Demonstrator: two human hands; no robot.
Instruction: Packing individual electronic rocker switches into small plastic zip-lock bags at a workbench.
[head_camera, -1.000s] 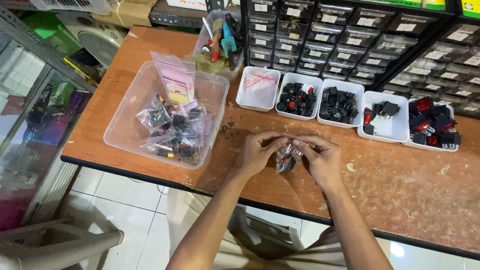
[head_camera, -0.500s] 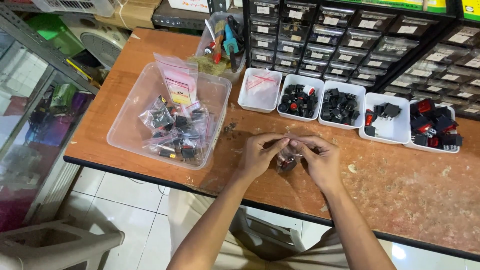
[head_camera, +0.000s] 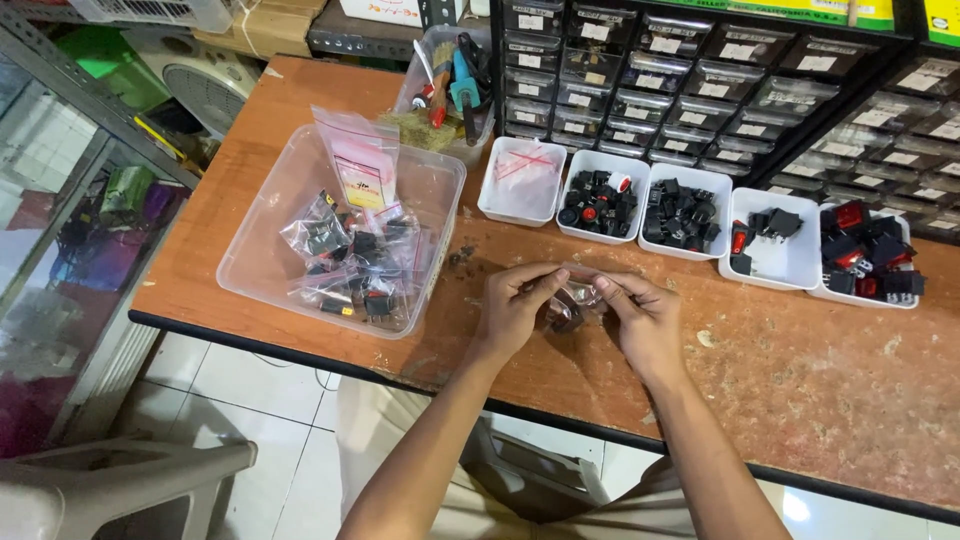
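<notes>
A small clear bag (head_camera: 568, 300) is held by two hands.
It is pinched tight between the left hand (head_camera: 515, 305) and right hand (head_camera: 640, 315), near the wooden table (head_camera: 800, 380).

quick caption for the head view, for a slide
Both hands, left hand and right hand, pinch a small clear plastic bag above a worn brown wooden table.

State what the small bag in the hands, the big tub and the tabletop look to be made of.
Small bag: thin clear plastic film, glossy and crinkled.
Big tub: translucent rigid plastic, contents showing through.
Tabletop: likely wood-pattern laminate, brown, worn and scuffed.
</notes>
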